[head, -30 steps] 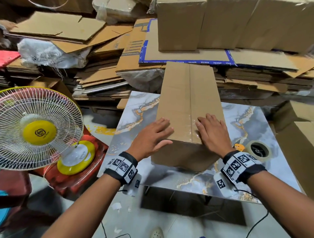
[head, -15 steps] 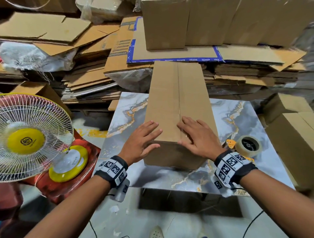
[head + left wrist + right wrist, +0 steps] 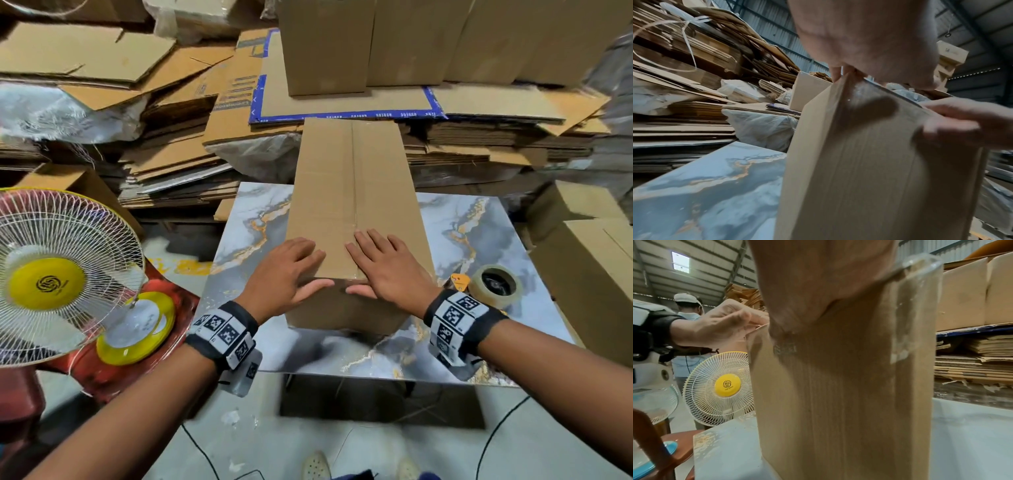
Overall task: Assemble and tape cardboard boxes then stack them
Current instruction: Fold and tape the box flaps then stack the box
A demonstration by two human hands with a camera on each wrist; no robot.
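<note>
Marble-print table sits in a warehouse stuffed with flattened cardboard stacks, a fan off to its left. The cardboard box lies on the table, left hand and right hand spread flat over its near edge, tape roll beside.

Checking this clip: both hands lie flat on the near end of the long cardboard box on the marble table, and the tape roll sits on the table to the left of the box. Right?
Not quite. The tape roll sits on the table to the right of the cardboard box, beside the right hand, not to the left. The head view shows it. The rest holds: the left hand and the right hand lie flat on the box's near end.
</note>
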